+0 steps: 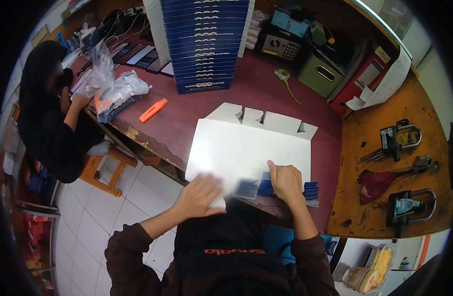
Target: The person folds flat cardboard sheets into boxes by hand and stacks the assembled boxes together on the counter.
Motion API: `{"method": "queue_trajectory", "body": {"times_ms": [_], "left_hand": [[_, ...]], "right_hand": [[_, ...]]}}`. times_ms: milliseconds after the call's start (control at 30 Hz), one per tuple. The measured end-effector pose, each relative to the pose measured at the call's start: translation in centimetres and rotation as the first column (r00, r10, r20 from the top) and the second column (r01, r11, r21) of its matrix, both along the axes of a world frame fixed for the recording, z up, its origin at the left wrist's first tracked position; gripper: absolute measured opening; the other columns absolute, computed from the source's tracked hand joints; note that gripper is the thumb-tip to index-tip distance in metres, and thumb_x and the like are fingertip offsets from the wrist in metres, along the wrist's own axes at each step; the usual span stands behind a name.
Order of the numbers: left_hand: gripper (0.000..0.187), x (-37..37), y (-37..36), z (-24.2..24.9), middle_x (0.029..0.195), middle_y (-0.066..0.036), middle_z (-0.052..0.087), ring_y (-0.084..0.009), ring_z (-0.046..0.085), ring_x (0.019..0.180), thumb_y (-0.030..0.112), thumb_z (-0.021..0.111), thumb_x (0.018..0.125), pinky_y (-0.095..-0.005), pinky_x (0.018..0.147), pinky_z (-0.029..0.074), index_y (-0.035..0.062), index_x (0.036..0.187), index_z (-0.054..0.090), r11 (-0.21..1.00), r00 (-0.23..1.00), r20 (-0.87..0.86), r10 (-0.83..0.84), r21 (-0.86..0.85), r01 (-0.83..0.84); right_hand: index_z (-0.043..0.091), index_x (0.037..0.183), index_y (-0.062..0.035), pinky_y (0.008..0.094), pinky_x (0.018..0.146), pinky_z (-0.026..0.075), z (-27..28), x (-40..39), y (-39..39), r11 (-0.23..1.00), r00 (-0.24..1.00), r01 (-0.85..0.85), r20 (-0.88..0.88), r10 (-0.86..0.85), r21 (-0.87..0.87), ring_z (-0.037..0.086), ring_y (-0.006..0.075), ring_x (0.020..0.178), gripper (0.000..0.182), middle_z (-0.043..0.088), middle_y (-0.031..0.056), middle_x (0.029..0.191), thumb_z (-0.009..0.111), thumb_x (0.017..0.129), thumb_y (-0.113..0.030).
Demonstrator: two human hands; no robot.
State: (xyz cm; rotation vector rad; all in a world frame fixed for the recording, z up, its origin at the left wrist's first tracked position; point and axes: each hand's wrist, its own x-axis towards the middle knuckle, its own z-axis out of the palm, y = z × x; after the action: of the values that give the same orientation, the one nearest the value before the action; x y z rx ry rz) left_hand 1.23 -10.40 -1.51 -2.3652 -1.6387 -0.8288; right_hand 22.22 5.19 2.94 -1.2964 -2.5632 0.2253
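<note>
The white flat box (246, 150) lies at the near edge of the red table (266, 86), its top flaps up, not folded yet. The left hand (200, 195) presses it, fingers together. The right hand (285, 181) presses blue cards (266, 188), fingers curled. Blue boxes (204, 44) are stacked at the far edge.

This looks like a small shop's back counter or packing room. A tall stack of identical blue printed boxes (202, 42) stands on the worn, dark red surface (256, 93), with a flat white carton (246, 148) laid out in front of it. A small keypad safe (281, 46) and a metal cash box (321, 74) sit in the corner beside red binders (360, 81). Heavy padlocks (401, 140) lie on an orange side shelf (384, 207), and a second person (49, 113) sorts plastic-wrapped goods (115, 91) over a white tiled floor (88, 222).
</note>
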Motion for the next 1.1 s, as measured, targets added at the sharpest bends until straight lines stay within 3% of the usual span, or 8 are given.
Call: {"method": "queue_trajectory", "body": {"times_ms": [233, 333, 567, 667, 767, 833, 867, 1100], "left_hand": [[0.051, 0.2, 0.8, 2.6, 0.079, -0.008, 0.062, -0.0264, 0.06, 0.075, 0.05, 0.07, 0.062, -0.0353, 0.064, 0.047, 0.005, 0.084, 0.065, 0.996, 0.996, 0.085, 0.018, 0.088, -0.025], [0.038, -1.4, 3.7, 3.8, 0.064, -0.012, 0.061, -0.0247, 0.061, 0.062, 0.041, 0.071, 0.066, -0.0327, 0.055, 0.046, 0.0041, 0.072, 0.067, 0.788, 0.853, 0.312, 0.418, -0.592, -0.169], [0.039, -1.2, 6.6, 3.6, 0.066, -0.014, 0.06, -0.0317, 0.06, 0.063, 0.041, 0.065, 0.074, -0.0372, 0.063, 0.047, 0.0056, 0.088, 0.054, 0.755, 0.932, 0.108, 0.347, -0.622, -0.209], [0.043, -0.7, 6.0, 3.5, 0.09, -0.017, 0.06, -0.0316, 0.059, 0.079, 0.042, 0.061, 0.075, -0.037, 0.065, 0.046, 0.0067, 0.097, 0.054, 0.72, 0.955, 0.017, 0.297, -0.661, -0.212], [0.051, -0.4, 5.6, 2.8, 0.122, -0.019, 0.043, -0.0357, 0.044, 0.11, 0.043, 0.057, 0.077, -0.048, 0.082, 0.041, 0.0079, 0.112, 0.049, 0.872, 0.94, 0.026, 0.339, -0.383, -0.304], [0.055, -0.3, 6.0, 2.5, 0.139, -0.017, 0.02, -0.0393, 0.016, 0.129, 0.042, 0.054, 0.078, -0.0672, 0.091, 0.02, 0.0089, 0.121, 0.043, 0.837, 0.896, -0.166, 0.411, -0.321, -0.444], [0.058, -0.8, 6.6, 1.5, 0.142, -0.017, 0.014, -0.0383, 0.007, 0.132, 0.043, 0.049, 0.081, -0.0744, 0.088, 0.004, 0.0098, 0.127, 0.037, 0.8, 0.896, -0.064, 0.439, -0.426, -0.422], [0.066, -0.6, 6.9, 1.2, 0.145, -0.017, 0.006, -0.0386, 0.006, 0.133, 0.044, 0.042, 0.085, -0.0729, 0.09, 0.004, 0.0139, 0.139, 0.021, 0.758, 0.862, -0.161, 0.481, -0.417, -0.501]], "right_hand": [[0.058, 0.054, 0.0036, 0.0468, 0.059, 0.043, 1.8, -0.4, 0.6, 0.991, 0.999, -0.002, -0.032, -0.002, -0.133, 0.053, 0.0402, 0.054, 0.054, 0.053, 0.0244, 0.055, 0.039, 0.09, -0.033], [0.06, 0.055, 0.0022, 0.0466, 0.058, 0.044, 0.5, -1.0, 0.7, 0.994, 0.999, -0.016, 0.03, 0.019, -0.108, 0.055, 0.0392, 0.054, 0.055, 0.054, 0.0233, 0.055, 0.039, 0.09, -0.034], [0.06, 0.052, 0.0, 0.0456, 0.054, 0.045, -0.7, -1.1, -0.3, 1.0, 1.0, 0.018, 0.019, -0.017, -0.012, 0.056, 0.0359, 0.051, 0.053, 0.055, 0.0213, 0.052, 0.042, 0.089, -0.033], [0.062, 0.059, -0.0016, 0.0418, 0.053, 0.044, 0.0, -1.2, -0.6, 0.996, 0.997, 0.041, 0.069, -0.036, -0.073, 0.056, 0.0331, 0.052, 0.045, 0.055, 0.0172, 0.055, 0.043, 0.088, -0.03], [0.061, 0.073, -0.0036, 0.037, 0.059, 0.042, -0.4, -1.3, -0.9, 1.0, 0.992, -0.008, -0.128, 0.011, 0.022, 0.055, 0.0295, 0.062, 0.027, 0.056, 0.0125, 0.065, 0.048, 0.085, -0.025], [0.059, 0.08, -0.0045, 0.0363, 0.064, 0.04, -0.3, -1.5, -0.5, 1.0, 0.991, -0.009, -0.132, 0.011, 0.014, 0.053, 0.0283, 0.07, 0.019, 0.054, 0.0111, 0.074, 0.051, 0.083, -0.022], [0.056, 0.086, -0.0054, 0.0356, 0.069, 0.038, -0.4, -1.5, -0.4, 1.0, 0.991, -0.012, -0.133, 0.014, 0.015, 0.051, 0.027, 0.078, 0.016, 0.053, 0.0098, 0.082, 0.054, 0.08, -0.02], [0.054, 0.095, -0.0052, 0.0407, 0.084, 0.034, -0.8, -1.3, -0.6, 0.995, 0.961, 0.04, -0.275, -0.012, 0.097, 0.045, 0.0297, 0.101, 0.025, 0.049, 0.0137, 0.105, 0.059, 0.076, -0.02]]}}
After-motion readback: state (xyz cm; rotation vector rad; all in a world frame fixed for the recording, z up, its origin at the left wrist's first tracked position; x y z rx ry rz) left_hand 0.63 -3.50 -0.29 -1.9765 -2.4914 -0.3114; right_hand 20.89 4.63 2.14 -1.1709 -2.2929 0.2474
